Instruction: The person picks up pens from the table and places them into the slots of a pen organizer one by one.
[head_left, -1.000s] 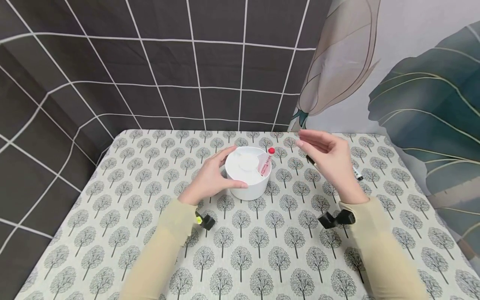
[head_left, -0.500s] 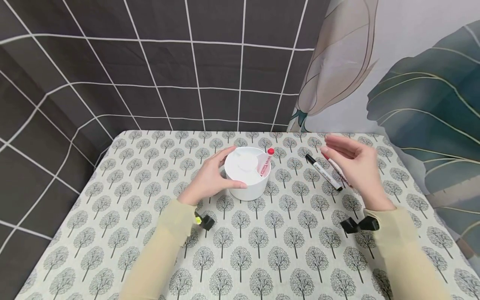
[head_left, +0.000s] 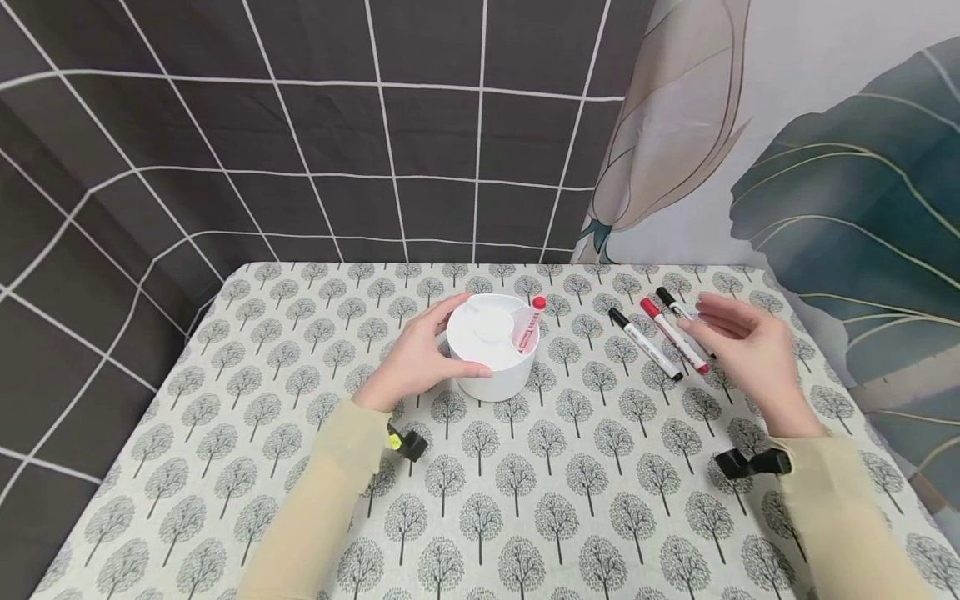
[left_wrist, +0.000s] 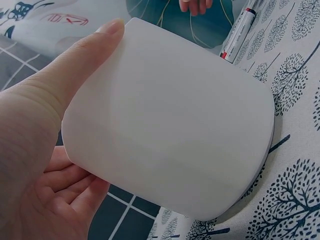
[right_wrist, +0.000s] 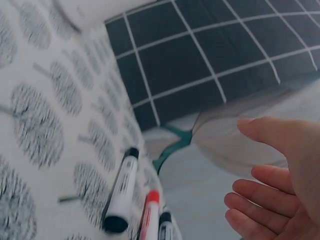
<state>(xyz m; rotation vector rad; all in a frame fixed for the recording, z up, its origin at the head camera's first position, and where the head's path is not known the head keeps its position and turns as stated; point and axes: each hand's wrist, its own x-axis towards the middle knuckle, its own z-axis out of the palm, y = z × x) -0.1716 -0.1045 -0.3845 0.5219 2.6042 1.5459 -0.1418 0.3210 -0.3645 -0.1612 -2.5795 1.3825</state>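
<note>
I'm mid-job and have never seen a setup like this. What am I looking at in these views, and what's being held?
There's no machine here: a person works with two bare hands. The head view looks forward and down from a camera worn on the head. The other two views come from small cameras on the wrists, each looking past its own hand.

The surface is a tree-print tablecloth. The left hand grips a white round container, with a red-capped marker leaning inside, cap above the rim. To its right lie a black marker, a red marker and a second black marker, partly hidden by the right hand in the head view. The right wrist view shows that hand open, holding nothing.
</note>
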